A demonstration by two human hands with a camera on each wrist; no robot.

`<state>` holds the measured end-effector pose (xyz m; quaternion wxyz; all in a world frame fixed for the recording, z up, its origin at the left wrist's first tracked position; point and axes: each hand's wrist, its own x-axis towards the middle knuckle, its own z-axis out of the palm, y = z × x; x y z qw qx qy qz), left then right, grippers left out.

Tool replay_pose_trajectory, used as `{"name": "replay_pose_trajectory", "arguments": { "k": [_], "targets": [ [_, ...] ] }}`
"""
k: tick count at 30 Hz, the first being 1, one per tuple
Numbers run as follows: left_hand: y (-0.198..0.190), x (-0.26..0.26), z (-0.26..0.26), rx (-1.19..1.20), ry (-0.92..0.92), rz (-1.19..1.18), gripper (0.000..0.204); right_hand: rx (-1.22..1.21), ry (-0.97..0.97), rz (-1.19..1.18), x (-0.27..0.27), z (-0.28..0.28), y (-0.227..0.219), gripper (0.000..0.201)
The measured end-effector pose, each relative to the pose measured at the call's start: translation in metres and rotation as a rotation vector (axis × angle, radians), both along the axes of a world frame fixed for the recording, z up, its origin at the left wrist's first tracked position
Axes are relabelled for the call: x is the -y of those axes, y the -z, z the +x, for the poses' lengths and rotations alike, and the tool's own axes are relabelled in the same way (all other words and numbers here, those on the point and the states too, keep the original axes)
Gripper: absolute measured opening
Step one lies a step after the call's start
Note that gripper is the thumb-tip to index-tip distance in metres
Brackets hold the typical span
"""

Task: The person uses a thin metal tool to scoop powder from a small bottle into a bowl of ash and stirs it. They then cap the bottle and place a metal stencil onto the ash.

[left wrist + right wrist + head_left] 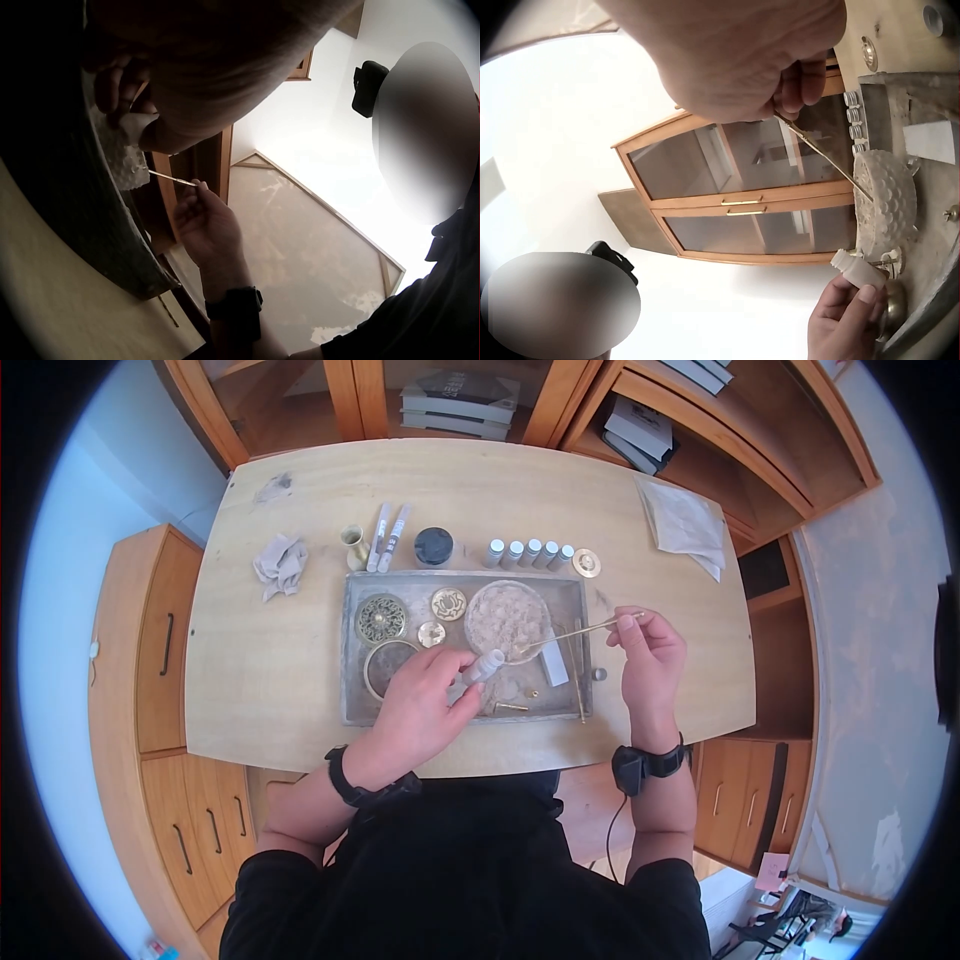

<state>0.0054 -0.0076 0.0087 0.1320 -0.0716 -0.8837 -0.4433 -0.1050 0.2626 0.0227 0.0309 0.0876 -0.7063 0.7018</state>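
Observation:
In the head view my left hand (425,700) grips a small white bottle (484,666). The right wrist view shows this bottle (861,268) uncapped and tilted, its neck beside the bowl. My right hand (655,660) pinches a thin brass rod (590,628). The rod's far end reaches to the contents of the round white bowl (549,628), whose wall is bumpy. Pale, ash-like powder (505,615) fills the bowl. Under both sits a grey tray (565,592). A white block (553,660) lies right of the bowl, and a brass openwork lid (381,619) lies to the left.
Behind the tray stand a brass vase (354,548), a dark jar (434,547) and several silver-capped vials (534,553). Crumpled tissue (281,567) lies far left, a plastic bag (683,525) far right. A small silver cap (599,674) sits just outside the tray's right edge.

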Motion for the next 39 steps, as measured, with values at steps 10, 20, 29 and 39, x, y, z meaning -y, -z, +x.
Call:
{"name": "replay_pose_trajectory", "arguments": {
  "k": [10,20,29,39],
  "targets": [
    [-0.003,0.000,0.001,0.071,0.000,0.010,0.026,0.012,-0.040,-0.034,0.001,0.001,0.006,0.014],
    [0.002,0.000,0.000,-0.007,-0.012,0.005,0.027,0.088,-0.007,-0.071,0.005,-0.001,0.000,0.014],
    [-0.005,-0.002,0.001,0.058,-0.005,0.012,0.025,0.033,-0.025,-0.189,0.007,0.000,-0.021,0.013],
    [0.001,-0.001,0.001,0.032,0.014,0.000,0.025,-0.007,-0.096,-0.043,0.014,0.006,-0.034,0.014]
  ]
}}
